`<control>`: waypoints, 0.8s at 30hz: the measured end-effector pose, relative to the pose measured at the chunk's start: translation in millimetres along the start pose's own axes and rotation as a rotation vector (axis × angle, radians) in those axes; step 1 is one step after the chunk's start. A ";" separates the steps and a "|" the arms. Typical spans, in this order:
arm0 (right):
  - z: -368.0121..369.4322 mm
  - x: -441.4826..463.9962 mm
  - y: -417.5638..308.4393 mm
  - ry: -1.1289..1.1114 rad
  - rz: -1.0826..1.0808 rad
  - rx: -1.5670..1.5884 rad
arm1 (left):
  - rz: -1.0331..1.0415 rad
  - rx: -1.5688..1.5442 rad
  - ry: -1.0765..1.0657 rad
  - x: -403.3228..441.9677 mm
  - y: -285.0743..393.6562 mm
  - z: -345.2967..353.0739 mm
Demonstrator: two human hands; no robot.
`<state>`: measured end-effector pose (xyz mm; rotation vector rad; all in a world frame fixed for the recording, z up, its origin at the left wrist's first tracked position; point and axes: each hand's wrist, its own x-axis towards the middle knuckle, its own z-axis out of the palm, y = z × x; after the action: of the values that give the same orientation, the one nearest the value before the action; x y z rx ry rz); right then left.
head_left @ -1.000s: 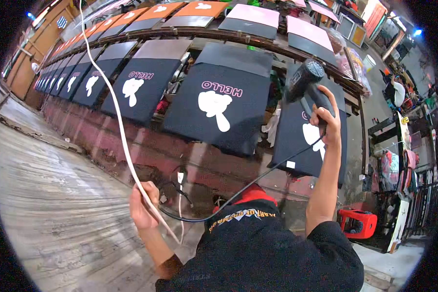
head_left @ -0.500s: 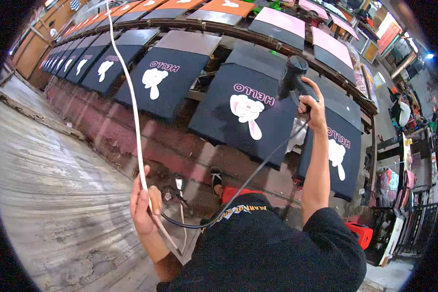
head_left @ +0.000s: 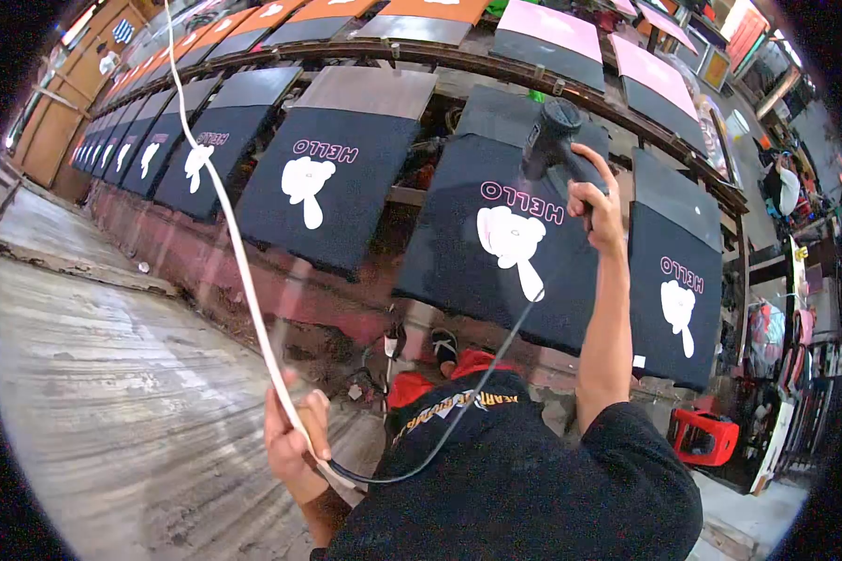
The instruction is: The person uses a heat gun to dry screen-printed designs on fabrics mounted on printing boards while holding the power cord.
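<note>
My right hand [head_left: 597, 201] is wrapped round the handle of a black hair dryer [head_left: 549, 140], its barrel over the upper part of a dark printed fabric panel [head_left: 458, 243]. The panel bears a white bunny-like figure and the word HELLO, upside down from here. A thin black cord hangs from the dryer towards my left hand [head_left: 297, 430]. Those fingers are closed around a white cable [head_left: 243, 252], which runs up and away to the top left. Near the left hand the black cord and the white cable come together; the joint itself is partly hidden.
Similar dark panels [head_left: 318, 178] lie on sloped boards in a long row to the left, and another panel [head_left: 674, 299] lies to the right. Behind are orange [head_left: 430, 19] and pink [head_left: 552, 28] panels. A red plastic stool [head_left: 704, 437] stands at lower right. Two people are in the background.
My view has shifted along the row. The dryer has moved left and now hangs closer to the HELLO lettering. My left hand sits lower, still holding the white cable.
</note>
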<state>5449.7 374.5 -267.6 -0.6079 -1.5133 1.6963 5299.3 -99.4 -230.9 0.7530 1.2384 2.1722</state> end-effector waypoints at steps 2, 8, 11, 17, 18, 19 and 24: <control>13.5 7.8 4.9 -0.029 0.017 0.034 | 0.038 -0.001 -0.136 8.6 -2.2 -19.3; 56.1 17.0 12.2 -0.095 0.053 0.020 | -0.153 0.028 0.057 28.6 17.1 -34.3; 77.0 15.9 10.7 -0.060 0.017 -0.025 | -0.067 0.102 -0.136 30.8 23.3 -62.8; 77.8 -8.6 -4.6 -0.048 0.069 -0.116 | -0.211 0.054 -0.011 36.9 33.5 -88.3; 76.5 -11.6 -5.2 -0.020 0.057 -0.120 | -0.179 0.053 -0.005 46.3 38.0 -73.9; 73.4 -14.9 -5.4 0.010 0.045 -0.123 | -0.148 0.055 0.000 52.3 40.3 -67.0; 36.8 -37.9 -14.6 0.036 0.056 -0.097 | -0.021 0.069 -0.145 52.8 22.4 -93.1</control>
<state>5446.9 322.0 -252.0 -0.7341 -1.5738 1.6521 5194.3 -128.6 -239.9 0.9047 1.2456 2.0280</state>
